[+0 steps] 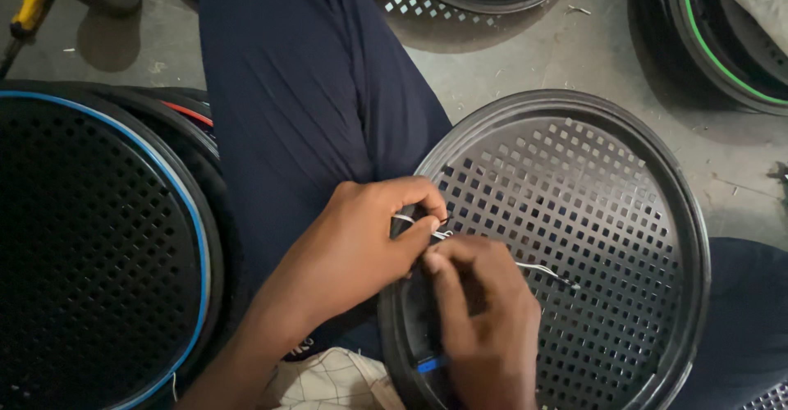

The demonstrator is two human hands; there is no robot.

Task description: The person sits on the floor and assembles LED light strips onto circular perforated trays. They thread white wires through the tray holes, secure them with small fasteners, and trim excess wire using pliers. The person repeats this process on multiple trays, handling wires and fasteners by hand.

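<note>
Black perforated metal fills the scene: a round sieve-like tray (574, 213), punched with square holes and ringed by a raised rim, rests across the lap of a seated person in dark blue trousers (312, 90). Both bare hands meet at the tray's near-left edge. The left hand (353, 246) is pinched shut, thumb and forefinger grasping one end of a thin silvery wire (542, 270), while the right hand (484, 320) lies just beside it, fingers curled down onto the rim and pressing on the same wire; whether it clamps the strand or only steadies it cannot be told. From the fingertips the wire trails rightward over the tray's perforated face, lying on the surface. A stack of similar trays, the top one edged with a blue band (98, 246), stands close at the person's left. More trays ring the grey concrete floor (558, 57), one at upper right with a green band (706, 41), and a yellow-handled tool (29, 12) lies at upper left.
</note>
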